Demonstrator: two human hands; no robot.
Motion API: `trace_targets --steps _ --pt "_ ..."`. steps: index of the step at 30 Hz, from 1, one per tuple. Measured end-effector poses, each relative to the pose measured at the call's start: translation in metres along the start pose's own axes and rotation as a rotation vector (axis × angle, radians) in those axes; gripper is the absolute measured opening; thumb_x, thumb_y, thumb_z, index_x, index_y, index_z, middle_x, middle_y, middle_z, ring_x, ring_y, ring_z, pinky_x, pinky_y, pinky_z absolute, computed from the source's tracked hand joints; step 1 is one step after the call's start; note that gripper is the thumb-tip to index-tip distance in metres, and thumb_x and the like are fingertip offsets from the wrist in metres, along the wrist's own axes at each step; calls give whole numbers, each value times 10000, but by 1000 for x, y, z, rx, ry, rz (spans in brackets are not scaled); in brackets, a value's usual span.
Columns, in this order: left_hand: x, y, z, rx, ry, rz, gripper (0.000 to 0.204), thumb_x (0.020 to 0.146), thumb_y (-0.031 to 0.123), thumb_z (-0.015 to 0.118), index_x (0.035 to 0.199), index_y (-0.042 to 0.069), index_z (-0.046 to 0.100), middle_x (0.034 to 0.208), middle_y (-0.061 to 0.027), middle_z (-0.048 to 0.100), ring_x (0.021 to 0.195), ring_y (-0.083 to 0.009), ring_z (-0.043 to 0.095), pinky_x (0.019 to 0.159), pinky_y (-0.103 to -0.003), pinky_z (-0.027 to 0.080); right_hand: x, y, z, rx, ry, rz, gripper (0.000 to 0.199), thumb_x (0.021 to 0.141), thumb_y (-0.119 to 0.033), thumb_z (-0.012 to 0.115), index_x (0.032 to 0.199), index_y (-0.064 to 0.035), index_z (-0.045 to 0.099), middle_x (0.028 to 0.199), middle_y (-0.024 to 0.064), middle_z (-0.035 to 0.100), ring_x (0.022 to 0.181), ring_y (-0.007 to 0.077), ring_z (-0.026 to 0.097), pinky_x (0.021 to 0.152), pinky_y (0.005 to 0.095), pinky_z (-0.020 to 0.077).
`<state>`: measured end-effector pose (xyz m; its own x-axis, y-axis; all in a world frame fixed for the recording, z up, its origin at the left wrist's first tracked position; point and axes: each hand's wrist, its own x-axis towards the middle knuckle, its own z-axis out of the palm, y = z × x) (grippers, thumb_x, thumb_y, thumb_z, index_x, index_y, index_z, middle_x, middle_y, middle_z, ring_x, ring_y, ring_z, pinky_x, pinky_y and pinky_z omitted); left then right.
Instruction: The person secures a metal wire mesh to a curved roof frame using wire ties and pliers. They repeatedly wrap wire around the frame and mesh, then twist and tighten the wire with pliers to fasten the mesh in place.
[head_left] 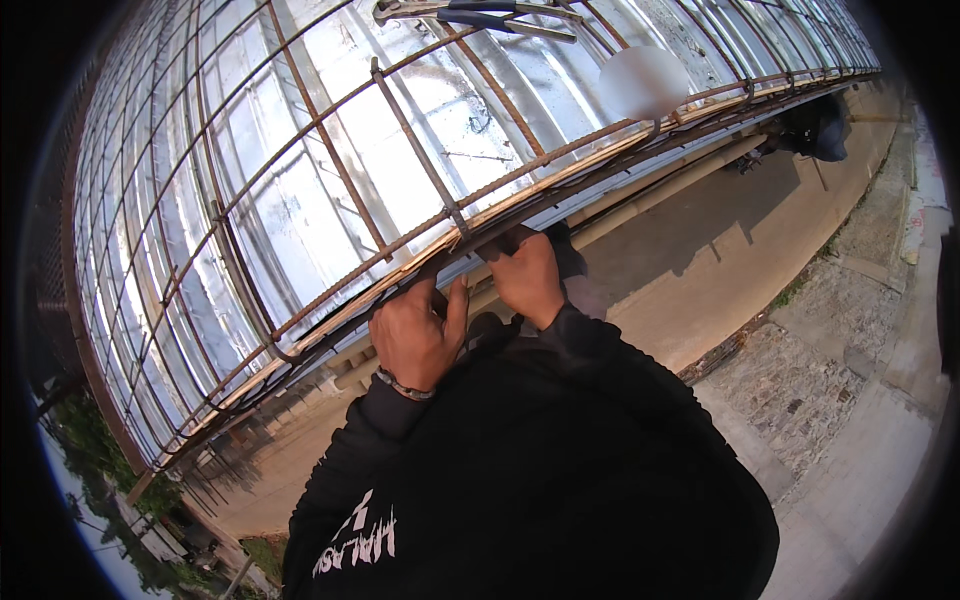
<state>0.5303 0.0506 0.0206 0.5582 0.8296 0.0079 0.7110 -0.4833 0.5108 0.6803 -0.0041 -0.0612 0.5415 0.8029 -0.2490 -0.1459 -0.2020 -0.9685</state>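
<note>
My left hand [415,335], with a bracelet at the wrist, is at the near edge of a metal deck. Its fingers are curled and the thumb stands up beside them. My right hand [525,278] is just to its right, closed at the same edge board [425,262]. The fingertips of both hands are hidden under the edge, so what they grip cannot be made out. Above them a rusty steel bar mesh [410,135] lies over the shiny ribbed metal sheet [320,210]. One short bar end [455,215] reaches the edge right above my hands.
Pincers with dark handles [490,17] lie on the mesh at the top. Pale beams [655,190] run below the deck's edge. Lower down is brown ground [690,280], with a rough concrete strip [820,400] at right. A dark bundle [825,128] is at far right.
</note>
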Motion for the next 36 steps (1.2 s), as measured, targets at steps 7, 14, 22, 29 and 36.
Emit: trace_targets --steps 7,14,22,29,36 --pt "-2 -12 25 -372 389 156 126 839 86 768 796 26 666 596 -88 620 424 -188 532 431 -289 374 6 -14 -6 644 7 789 177 946 -93 506 784 -53 565 635 -1 476 503 85 378 471 275 318" --pt "-24 -8 8 -233 345 391 363 720 83 753 1073 90 665 1074 -111 652 1006 -297 555 914 -403 391 10 -23 -18 699 -218 803 212 1012 -115 484 804 -115 524 630 -44 402 476 60 352 479 235 313" --pt "-22 10 1 -264 169 89 467 763 165 750 1186 18 620 1094 -166 641 986 -340 588 889 -427 417 19 -2 -27 347 -405 388 192 901 37 457 956 5 638 706 0 533 576 78 416 537 246 349" --pt "-2 -3 12 -48 367 131 225 740 176 843 905 74 729 678 -52 649 562 -209 617 540 -339 468 22 -7 -33 407 -458 426 143 931 35 487 1014 -15 592 681 0 453 563 92 402 553 255 356" --pt "6 -18 28 -78 515 292 218 692 146 895 828 96 732 604 -17 626 494 -149 604 445 -277 428 23 -9 -34 549 -505 619 161 977 -11 411 966 -49 568 647 -2 447 538 93 411 552 268 343"
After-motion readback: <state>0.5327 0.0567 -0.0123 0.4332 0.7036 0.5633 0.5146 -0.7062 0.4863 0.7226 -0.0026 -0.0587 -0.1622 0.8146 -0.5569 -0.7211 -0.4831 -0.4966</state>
